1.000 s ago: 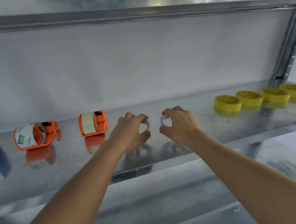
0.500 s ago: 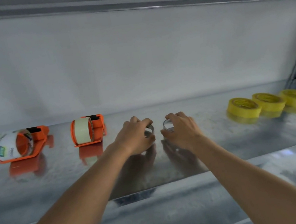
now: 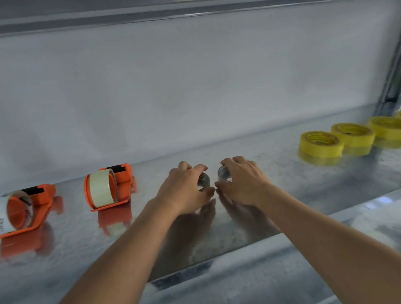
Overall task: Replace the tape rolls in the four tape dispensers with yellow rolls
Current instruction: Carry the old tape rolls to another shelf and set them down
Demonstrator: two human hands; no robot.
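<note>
Resting on the shiny metal shelf (image 3: 303, 188), the left hand (image 3: 184, 188) grasps a small clear tape roll (image 3: 204, 180); the right hand (image 3: 242, 179) grasps another clear roll (image 3: 224, 174). Four flat yellow tape rolls (image 3: 319, 143) lie far right; two orange plastic dispensers (image 3: 108, 186) stand left.

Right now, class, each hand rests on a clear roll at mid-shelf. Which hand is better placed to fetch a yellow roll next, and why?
Right hand, probably: the four yellow rolls lie to its side, while the left hand sits toward the orange dispensers.
</note>
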